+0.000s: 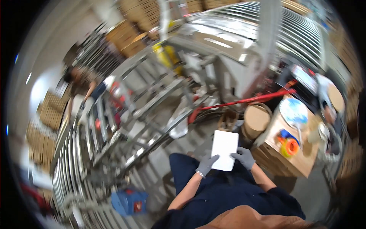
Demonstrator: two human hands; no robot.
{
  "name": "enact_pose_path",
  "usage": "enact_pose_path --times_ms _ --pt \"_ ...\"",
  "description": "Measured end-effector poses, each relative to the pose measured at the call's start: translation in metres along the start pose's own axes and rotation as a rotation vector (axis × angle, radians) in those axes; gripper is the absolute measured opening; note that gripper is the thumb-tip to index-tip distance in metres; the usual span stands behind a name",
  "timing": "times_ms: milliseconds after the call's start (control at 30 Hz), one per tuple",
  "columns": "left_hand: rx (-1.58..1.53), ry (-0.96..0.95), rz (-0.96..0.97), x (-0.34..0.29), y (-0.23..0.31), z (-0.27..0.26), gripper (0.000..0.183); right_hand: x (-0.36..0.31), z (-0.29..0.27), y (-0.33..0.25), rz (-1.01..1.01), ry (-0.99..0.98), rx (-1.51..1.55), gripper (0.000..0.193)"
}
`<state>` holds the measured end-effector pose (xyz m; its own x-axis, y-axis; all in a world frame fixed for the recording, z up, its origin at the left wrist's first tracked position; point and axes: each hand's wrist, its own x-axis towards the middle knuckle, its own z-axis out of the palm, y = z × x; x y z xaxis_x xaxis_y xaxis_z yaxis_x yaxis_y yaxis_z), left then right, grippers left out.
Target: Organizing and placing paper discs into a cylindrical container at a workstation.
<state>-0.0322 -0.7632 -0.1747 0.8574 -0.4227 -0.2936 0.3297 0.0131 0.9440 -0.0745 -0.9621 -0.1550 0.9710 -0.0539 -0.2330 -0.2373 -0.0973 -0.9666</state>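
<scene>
Gripping the white sheet [225, 147] from both sides, my gloved left hand [207, 166] and right hand [244, 158] hold it in front of the dark blue clothing [225, 196]. The left thumb overlaps the sheet's lower left part; the right thumb presses at its right edge. The fingers of both hands appear closed on it from beneath, though the sheet hides their ends and I cannot tell how hard they press, nor whether it is one leaf or a thin stack.

For sound handling, I judge that a light, even pinch serves best: a squeeze from the sides would bow the sheet, and gloved fingertips give little feel of a crease. Thumbs near the margins leave the face open to view. The far end has no visible support, so level wrists should check any droop. On the right, I would mind the round cardboard drum [256, 119] and the tan box [304, 163], which bears an orange roll [292, 148] and a white-and-blue paddle [293, 111]; a wide elbow could catch either.
</scene>
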Motion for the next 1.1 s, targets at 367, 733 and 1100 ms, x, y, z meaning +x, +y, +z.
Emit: enact_pose_path --times_ms 367,733,1100 --pt "-0.022 -0.020 -0.213 -0.021 -0.006 -0.011 0.026 0.005 0.014 -0.008 -0.149 0.122 0.011 0.018" --pt "-0.669 0.075 -0.296 -0.015 0.008 0.008 0.022 -0.001 0.003 -0.003 -0.191 0.250 0.014 0.019" --pt "-0.248 0.000 -0.162 -0.016 0.011 0.029 0.021 -0.016 0.004 -0.020 -0.145 0.302 0.085 0.023"
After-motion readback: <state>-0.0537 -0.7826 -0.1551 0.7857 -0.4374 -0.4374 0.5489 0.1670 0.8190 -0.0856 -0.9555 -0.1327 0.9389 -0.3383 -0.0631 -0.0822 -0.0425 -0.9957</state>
